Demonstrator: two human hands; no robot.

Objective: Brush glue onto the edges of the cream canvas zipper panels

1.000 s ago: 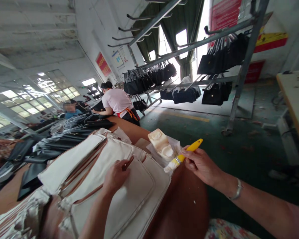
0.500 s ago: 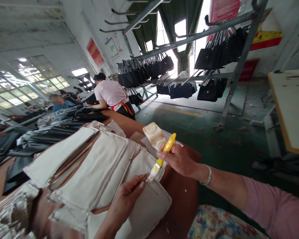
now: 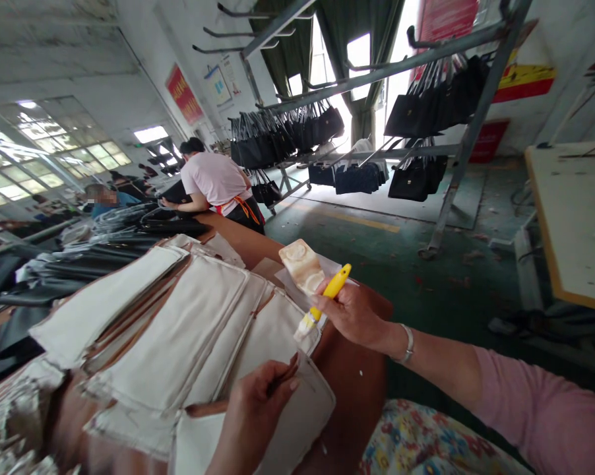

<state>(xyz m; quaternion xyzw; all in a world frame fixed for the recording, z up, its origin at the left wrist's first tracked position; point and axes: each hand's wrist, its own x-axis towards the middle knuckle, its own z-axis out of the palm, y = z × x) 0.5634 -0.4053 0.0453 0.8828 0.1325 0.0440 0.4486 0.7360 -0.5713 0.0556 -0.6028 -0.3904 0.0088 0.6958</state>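
My right hand [image 3: 359, 313] is closed around the yellow handle of a paintbrush [image 3: 336, 282]. The brush slants down to the left, its bristles [image 3: 305, 326] coated with something white, over the edge of a pale panel. My left hand [image 3: 260, 402] pinches a small brown-edged piece [image 3: 286, 375] between thumb and fingers, at the top edge of a white bag panel [image 3: 307, 402]. The bristles hang a little above this hand, apart from it. Just beyond my right hand sits a beige, stained container [image 3: 302, 265]; its contents are unclear.
Several white panels with brown edges [image 3: 179, 330] lie overlapping on the brown table [image 3: 357, 389]. Black bags [image 3: 109, 257] are piled at the left. A person in a pink shirt [image 3: 213, 178] bends over the far end. Metal racks hold black handbags [image 3: 416, 112]; another table [image 3: 574, 224] stands right.
My left hand has moved down, away from the bristles, with the brown-edged piece between its fingers. The brush has shifted slightly up and left. The whole view has turned a little.
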